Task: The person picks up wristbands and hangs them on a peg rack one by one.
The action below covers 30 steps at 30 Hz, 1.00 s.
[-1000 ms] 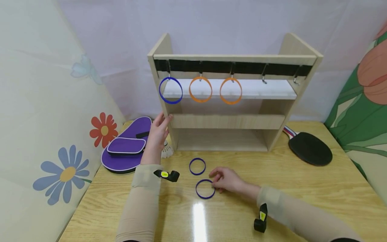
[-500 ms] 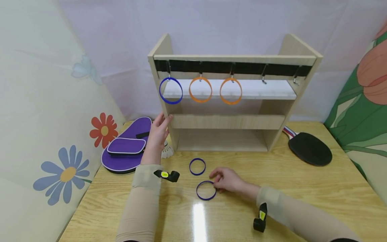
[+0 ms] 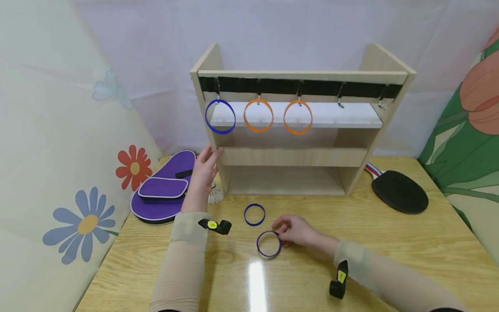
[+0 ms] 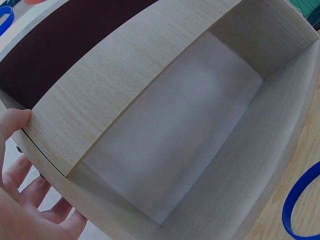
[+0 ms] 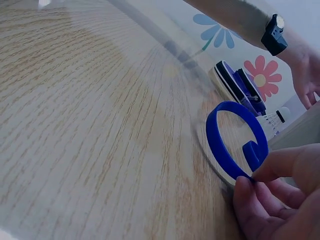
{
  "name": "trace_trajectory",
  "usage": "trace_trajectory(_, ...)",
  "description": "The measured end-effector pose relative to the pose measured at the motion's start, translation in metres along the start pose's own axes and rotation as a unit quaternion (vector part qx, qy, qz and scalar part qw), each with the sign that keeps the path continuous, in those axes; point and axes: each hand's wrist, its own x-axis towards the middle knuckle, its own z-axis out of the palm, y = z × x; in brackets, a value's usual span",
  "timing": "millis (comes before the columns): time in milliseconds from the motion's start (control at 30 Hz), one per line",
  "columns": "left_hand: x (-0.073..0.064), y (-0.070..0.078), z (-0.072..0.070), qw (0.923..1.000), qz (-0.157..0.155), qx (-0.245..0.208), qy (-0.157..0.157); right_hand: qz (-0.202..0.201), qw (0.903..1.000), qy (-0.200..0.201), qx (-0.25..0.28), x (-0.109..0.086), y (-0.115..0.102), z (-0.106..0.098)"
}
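Observation:
My right hand point(image 3: 298, 231) pinches a blue wristband-like ring point(image 5: 215, 140) between thumb and forefinger, and the ring stands tilted up from the table. A second blue ring point(image 3: 254, 225) lies flat a little behind it. My left hand point(image 3: 203, 171) grips the left side panel of a light wooden shelf rack point(image 3: 292, 157), thumb on the front, fingers along the outer face. From hooks on the rack's black strip point(image 3: 280, 85) hang a blue ring point(image 3: 222, 131) at the far left and two orange rings, one point(image 3: 258, 130) beside the other point(image 3: 298, 132).
Two hooks at the right, one point(image 3: 341, 103) and the outermost point(image 3: 382, 104), carry no ring. A purple paddle case point(image 3: 163, 188) and a shuttlecock point(image 3: 215, 196) lie left of the rack. On the right rests a black table tennis paddle point(image 3: 399, 192).
My right hand has shifted slightly right, drawing the blue ring with it, and the ring's near-flat pose has become more tilted. My left hand stays on the rack.

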Motion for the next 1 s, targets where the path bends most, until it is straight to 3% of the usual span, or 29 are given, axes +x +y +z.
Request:
trace_trajectory(300,0.001,0.001,0.000,1.0000,-0.001,0.001,0.001,0.022,0.9996,0.007,0.016,-0.003,0.001,-0.006)
trace_trajectory(767,0.002,-0.001,0.000,0.9999,0.001,-0.012,0.002,0.001,1.0000,0.002,0.001,-0.009,-0.007,-0.027)
trace_trajectory(1000,0.002,-0.001,0.000,0.9999,0.000,-0.011,0.003,0.007,0.9992,0.014,0.037,-0.012,-0.013,-0.035)
